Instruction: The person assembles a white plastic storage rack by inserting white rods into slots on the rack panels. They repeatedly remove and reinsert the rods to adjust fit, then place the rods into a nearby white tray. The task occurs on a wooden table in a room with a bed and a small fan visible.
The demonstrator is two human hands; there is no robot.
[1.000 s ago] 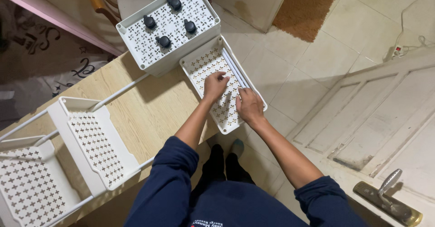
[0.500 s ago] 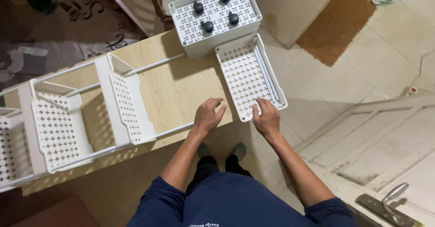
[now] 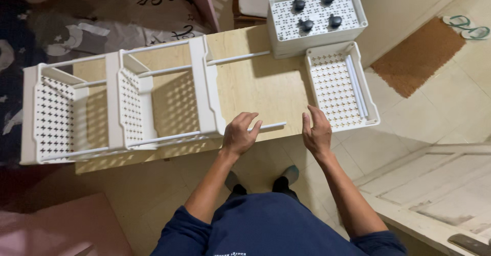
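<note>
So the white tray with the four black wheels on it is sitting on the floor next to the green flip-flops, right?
Not quite. The head view shows the white tray with the four black wheels sitting on the wooden table, at its far end, not on the floor. The green flip-flops are on the floor off to the right, apart from it.

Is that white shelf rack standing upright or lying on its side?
Lying on its side. The rack rests lengthwise on the wooden table, its perforated shelves on edge and its rods running level along the tabletop.
</note>
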